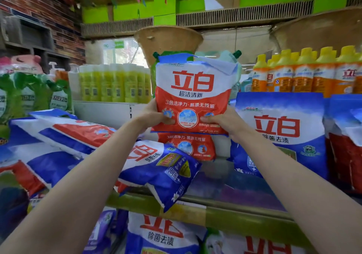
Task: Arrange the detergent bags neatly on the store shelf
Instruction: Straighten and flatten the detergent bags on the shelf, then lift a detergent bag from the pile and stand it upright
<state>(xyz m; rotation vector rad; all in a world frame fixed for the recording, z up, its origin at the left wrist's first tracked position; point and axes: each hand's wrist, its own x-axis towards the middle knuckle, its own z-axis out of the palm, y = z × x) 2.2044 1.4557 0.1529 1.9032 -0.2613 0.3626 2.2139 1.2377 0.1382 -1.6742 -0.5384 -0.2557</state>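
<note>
I hold a red-and-white detergent bag (193, 95) upright above the shelf (225, 193). My left hand (156, 115) grips its lower left edge and my right hand (221, 121) grips its lower right edge, thumbs on the front. Directly below it stands a matching red bag (189, 147), mostly hidden. A blue-and-white bag (162, 167) lies tilted on its side, overhanging the shelf's front edge. Larger blue bags (58, 136) lie slumped in a pile at the left. A tall blue bag (280, 134) stands upright at the right.
Yellow bottles (115, 83) and orange bottles (305, 73) line a higher shelf behind. Green refill pouches (33, 95) stand at far left. More blue bags (162, 236) fill the shelf below. A woven basket (168, 40) sits behind the held bag.
</note>
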